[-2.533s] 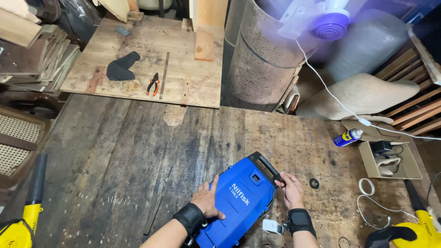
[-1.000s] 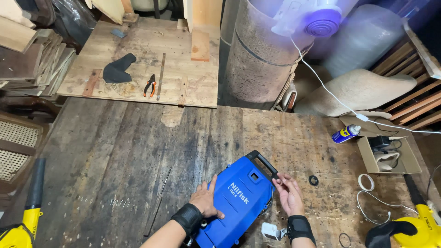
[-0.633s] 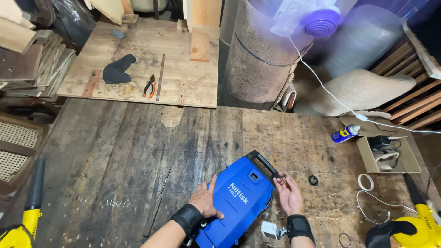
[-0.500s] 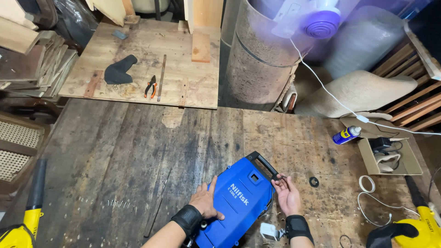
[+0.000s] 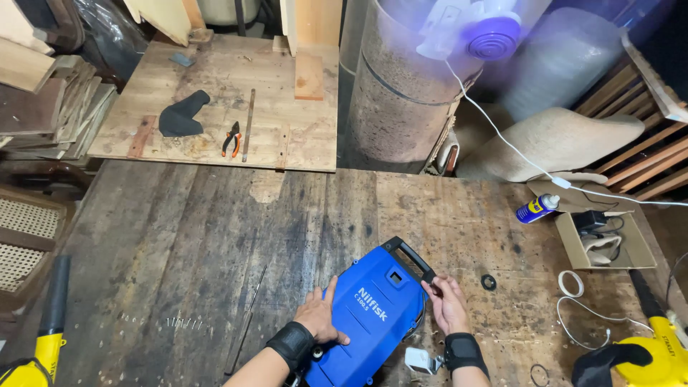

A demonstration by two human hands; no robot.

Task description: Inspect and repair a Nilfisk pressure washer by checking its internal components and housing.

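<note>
A blue plastic machine housing (image 5: 369,315) with a black handle lies flat on the dark wooden workbench (image 5: 215,236) near its front edge. My left hand (image 5: 321,315) rests palm-down on the housing's left side, fingers spread. My right hand (image 5: 446,304) touches the housing's right edge just below the black handle, fingertips pinched there; whether they hold something small I cannot tell. Both wrists wear black bands. A small white part (image 5: 421,360) lies by my right wrist.
A black ring (image 5: 489,282) lies right of my hand. Several screws (image 5: 183,324) and a thin rod (image 5: 247,320) lie to the left. A spray can (image 5: 537,208), cardboard box (image 5: 602,240), yellow tools (image 5: 645,355) and a plank with pliers (image 5: 231,138) surround the bench.
Both hands and the blue housing stay in nearly the same place; my right fingers shifted slightly at the housing's edge by the handle. The camera view moved a little.
</note>
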